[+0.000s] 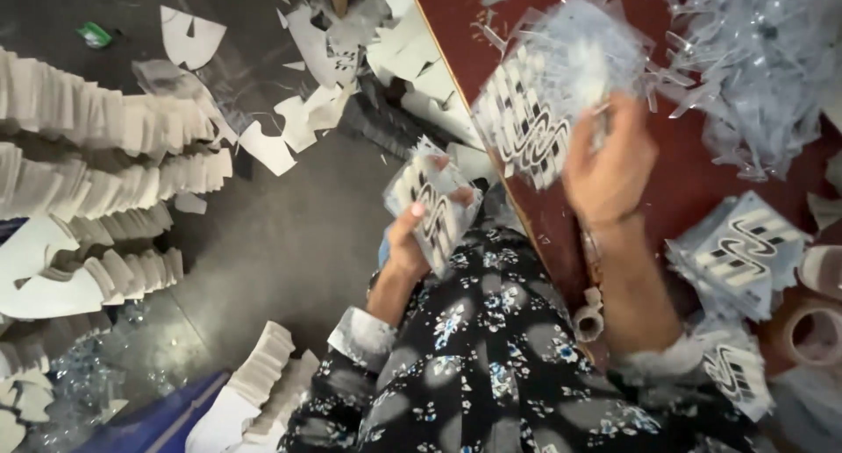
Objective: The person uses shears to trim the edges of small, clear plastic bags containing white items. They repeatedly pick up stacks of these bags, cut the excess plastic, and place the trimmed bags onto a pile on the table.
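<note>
Two hands, two bunches of see-through packets

The left hand [410,242] pinches a small packet stack [434,203], tilted toward 11 o'clock. The right hand [610,168] grips a bigger packet bunch [544,111] over the red table [693,185], at 1 o'clock from the left.

- Two bare hands: the left hand [405,242] and the right hand [610,168].
- Four bunches of clear plastic sheets printed with black-and-white wavy stripes: one [436,199] in the left hand, one [535,111] at the right hand, one [745,251] on the dark red table [702,185], one [737,374] by the right sleeve.
- Two rolls of brownish tape [811,326] at the right edge.
- One small green scrap [94,35] on the grey floor [281,242].
- White cut card pieces [88,111] in fanned stacks: too many to count.
</note>
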